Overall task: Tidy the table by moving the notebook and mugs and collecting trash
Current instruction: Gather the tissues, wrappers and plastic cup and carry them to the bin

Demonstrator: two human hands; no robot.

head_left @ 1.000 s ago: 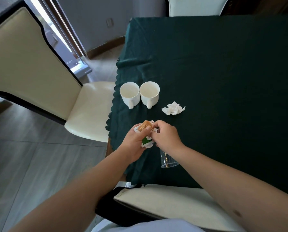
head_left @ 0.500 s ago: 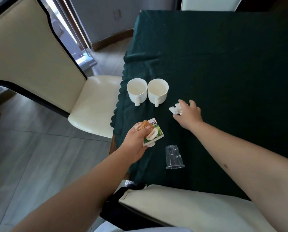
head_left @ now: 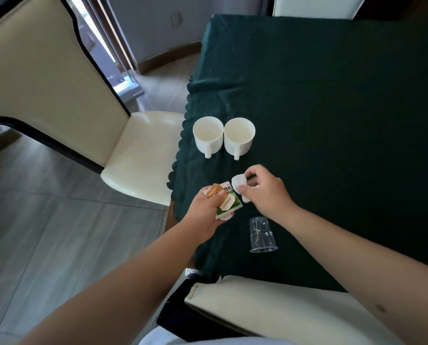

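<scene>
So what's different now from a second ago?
The right hand left the wrappers, reached out to the crumpled tissue on the table, took hold of it and brought it back beside them. The left hand kept holding the wrappers. Both white mugs and the clear plastic cup stayed put.

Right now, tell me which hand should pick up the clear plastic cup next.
Right. The right hand hangs nearer the clear plastic cup, which stands upside down on the green tablecloth, though it already holds a crumpled tissue. The left hand is full of wrappers.
</scene>
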